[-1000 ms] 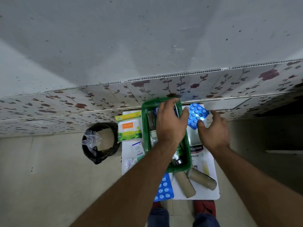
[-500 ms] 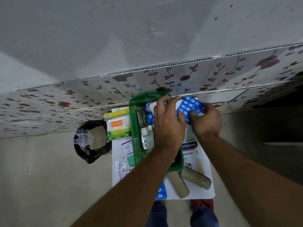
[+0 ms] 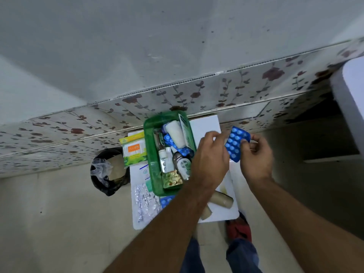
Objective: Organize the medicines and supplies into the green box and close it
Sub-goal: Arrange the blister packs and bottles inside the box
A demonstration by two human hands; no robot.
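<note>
Farthest to the left of both hands, a black-lined waste bin point(image 3: 108, 170) stands on the floor beside the white desk point(image 3: 204, 127). Nearer the hands, a pack of cotton swabs point(image 3: 134, 150) leans against the outer left wall of the green box point(image 3: 150, 154), and a silver foil strip point(image 3: 142, 203) lies on the desk below it. The green box sits open just left of the left hand point(image 3: 211, 161), filled with a white gauze roll point(image 3: 175, 134), a blue blister strip point(image 3: 173, 143), small white bottles point(image 3: 166, 158) and a round-capped bottle point(image 3: 182, 164); no lid is seen on it. A second blue strip point(image 3: 166, 200) shows at the near end of the box, partly hidden by the left forearm. The left hand hovers over the right rim of the box, its fingers point(image 3: 210, 135) half curled and empty, their tips close to the left edge of a blue blister pack point(image 3: 236, 145); whether they touch it cannot be told. That pack is held up above the desk, tilted, well right of the box. The right hand point(image 3: 256, 158) has its fingers point(image 3: 245, 142) pinched closed on the pack's right edge. Below the hands, two brown bandage rolls point(image 3: 221, 200) lie on the desk, one largely hidden by the left arm.
</note>
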